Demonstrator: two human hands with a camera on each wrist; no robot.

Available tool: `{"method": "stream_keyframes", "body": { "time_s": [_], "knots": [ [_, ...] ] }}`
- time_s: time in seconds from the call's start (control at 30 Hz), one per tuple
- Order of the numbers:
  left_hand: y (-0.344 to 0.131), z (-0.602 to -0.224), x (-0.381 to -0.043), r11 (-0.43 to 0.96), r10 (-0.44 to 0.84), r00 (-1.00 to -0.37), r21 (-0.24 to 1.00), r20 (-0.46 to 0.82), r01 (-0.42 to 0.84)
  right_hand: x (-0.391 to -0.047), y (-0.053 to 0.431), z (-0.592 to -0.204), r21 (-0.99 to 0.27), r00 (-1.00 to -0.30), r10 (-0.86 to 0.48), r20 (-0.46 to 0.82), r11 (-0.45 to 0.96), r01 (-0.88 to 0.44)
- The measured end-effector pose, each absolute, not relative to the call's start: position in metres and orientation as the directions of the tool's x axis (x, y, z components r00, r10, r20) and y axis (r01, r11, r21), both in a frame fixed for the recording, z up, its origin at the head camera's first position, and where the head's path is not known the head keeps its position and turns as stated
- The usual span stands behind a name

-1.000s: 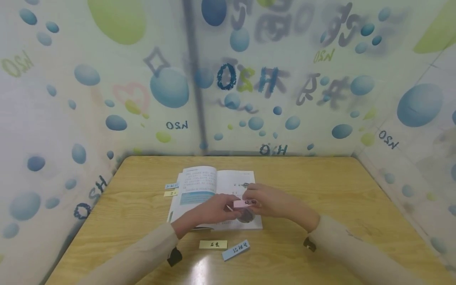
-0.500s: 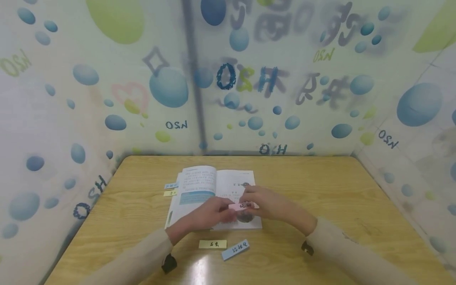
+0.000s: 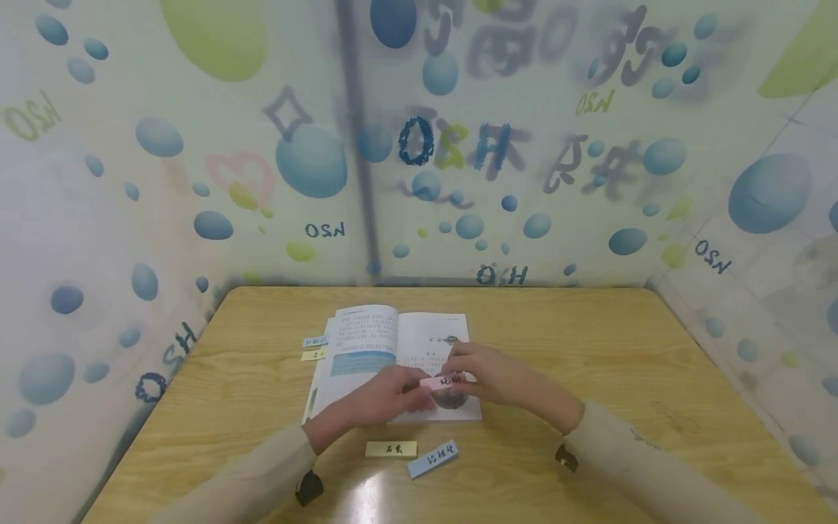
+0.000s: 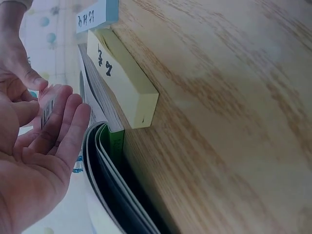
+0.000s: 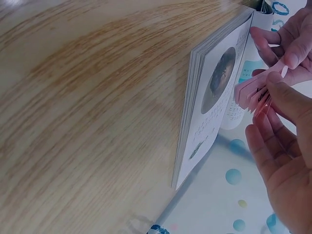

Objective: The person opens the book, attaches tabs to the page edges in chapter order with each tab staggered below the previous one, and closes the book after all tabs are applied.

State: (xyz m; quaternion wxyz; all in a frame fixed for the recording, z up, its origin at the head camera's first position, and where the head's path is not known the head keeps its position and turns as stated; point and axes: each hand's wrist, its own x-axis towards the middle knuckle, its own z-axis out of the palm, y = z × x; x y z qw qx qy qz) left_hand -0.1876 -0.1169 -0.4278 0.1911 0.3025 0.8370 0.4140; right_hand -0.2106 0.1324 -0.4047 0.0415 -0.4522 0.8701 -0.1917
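Note:
A small pad of pink sticky notes [image 3: 442, 382] with dark handwriting is held between both hands above the open book [image 3: 363, 331]. My left hand [image 3: 386, 397] pinches its left end. At the other end, my right hand [image 3: 500, 372] grips it between thumb and fingers. Seen from the right wrist, the pink sticky notes [image 5: 249, 93] are partly fanned apart into thin layers. Fingers of both hands cover parts of the pad. The book's right page has a round dark picture [image 3: 449, 399] just below the hands.
A yellow sticky-note pad [image 3: 391, 449] and a blue one [image 3: 433, 460] lie on the wooden table [image 3: 589, 335] in front of the book. Blue [image 3: 315, 341] and yellow tabs [image 3: 313, 355] stick out from the book's left side. Patterned walls surround the table's back and sides.
Over the last second both hands have shifted slightly left and toward the body with the pink sticky notes. In the last half second they have barely moved. The book stays in place.

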Motion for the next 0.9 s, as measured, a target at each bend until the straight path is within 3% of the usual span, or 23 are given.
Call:
{"method": "stream_keyframes", "body": {
  "time_s": [0.6, 0.9],
  "knots": [
    [-0.1152, -0.4269, -0.1880, 0.492, 0.666, -0.742, 0.792, -0.074, 0.362, -0.2112, 0.1332, -0.4013, -0.389, -0.584, -0.806, 0.095, 0.510, -0.767],
    [-0.1154, -0.4283, -0.1884, 0.485, 0.682, -0.730, 0.782, -0.057, 0.391, -0.2096, 0.1319, -0.3973, -0.337, -0.567, -0.816, 0.112, 0.506, -0.794]
  ]
}}
